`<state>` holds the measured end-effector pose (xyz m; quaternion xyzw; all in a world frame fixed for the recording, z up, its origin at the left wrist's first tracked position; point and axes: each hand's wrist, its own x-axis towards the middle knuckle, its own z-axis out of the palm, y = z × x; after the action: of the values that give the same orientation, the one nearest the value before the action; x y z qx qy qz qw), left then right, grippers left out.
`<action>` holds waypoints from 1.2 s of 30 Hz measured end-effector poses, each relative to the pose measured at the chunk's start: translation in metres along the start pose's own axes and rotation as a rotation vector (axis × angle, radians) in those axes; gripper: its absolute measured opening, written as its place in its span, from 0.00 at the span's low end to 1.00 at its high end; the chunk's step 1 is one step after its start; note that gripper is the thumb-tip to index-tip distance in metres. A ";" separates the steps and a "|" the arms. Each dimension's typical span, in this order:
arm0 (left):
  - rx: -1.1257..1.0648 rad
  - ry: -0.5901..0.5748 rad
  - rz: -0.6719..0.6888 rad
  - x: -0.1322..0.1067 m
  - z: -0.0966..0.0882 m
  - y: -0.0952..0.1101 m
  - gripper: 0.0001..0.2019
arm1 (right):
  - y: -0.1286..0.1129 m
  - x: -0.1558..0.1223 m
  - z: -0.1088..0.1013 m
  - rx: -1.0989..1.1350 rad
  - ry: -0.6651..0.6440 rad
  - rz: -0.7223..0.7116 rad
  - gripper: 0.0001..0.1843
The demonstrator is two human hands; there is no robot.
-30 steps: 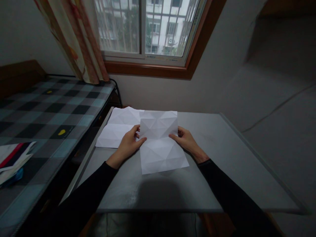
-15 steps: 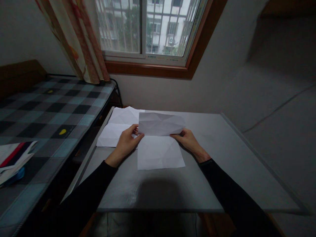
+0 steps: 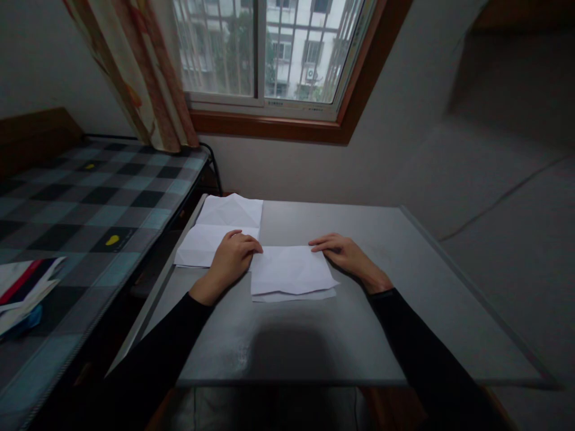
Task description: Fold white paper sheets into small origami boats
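A creased white sheet of paper (image 3: 291, 269) lies folded on the grey table, its upper flap brought down towards me. The lower layer shows as a thin strip along the near edge, and the flap's right corner sticks out slightly. At the left end of the fold, my left hand (image 3: 234, 254) has its fingers bent together on the paper's corner; its thumb is hidden. My right hand (image 3: 344, 254) rests at the other end of the fold, fingers stretched out and fingertips on the edge.
Other creased white paper (image 3: 215, 239) lies at the table's (image 3: 368, 335) far left, partly behind my left hand. A bed with a checked cover (image 3: 148, 197) stands to the left, with papers (image 3: 27, 287) on it. Beyond the table are a wall and a window (image 3: 305, 54).
The sheet's raised upper half has come down towards me over the lower half. My left fingers have moved over the fold's corner, and my right fingers have straightened out.
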<state>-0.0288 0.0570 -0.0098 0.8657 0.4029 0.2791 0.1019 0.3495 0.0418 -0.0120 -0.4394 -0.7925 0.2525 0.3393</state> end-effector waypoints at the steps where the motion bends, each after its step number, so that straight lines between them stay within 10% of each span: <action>1: 0.006 -0.015 0.010 0.000 0.000 0.000 0.16 | -0.001 0.000 -0.001 -0.025 -0.019 -0.016 0.19; 10: 0.086 -0.044 0.072 0.000 0.000 0.029 0.07 | -0.040 0.007 0.014 -0.357 -0.020 -0.102 0.10; 16: 0.045 -0.175 0.133 -0.004 0.007 0.042 0.23 | -0.067 0.000 0.042 -0.492 -0.144 -0.113 0.28; 24: 0.129 -0.258 0.166 -0.017 0.027 0.042 0.38 | -0.057 -0.019 0.081 -0.527 -0.154 -0.049 0.42; 36: 0.170 -0.266 0.138 -0.022 0.026 0.043 0.44 | -0.026 -0.018 0.055 -0.557 -0.122 0.034 0.47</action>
<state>0.0022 0.0140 -0.0230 0.9260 0.3476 0.1334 0.0615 0.3010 0.0082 -0.0345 -0.5131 -0.8427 0.0567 0.1529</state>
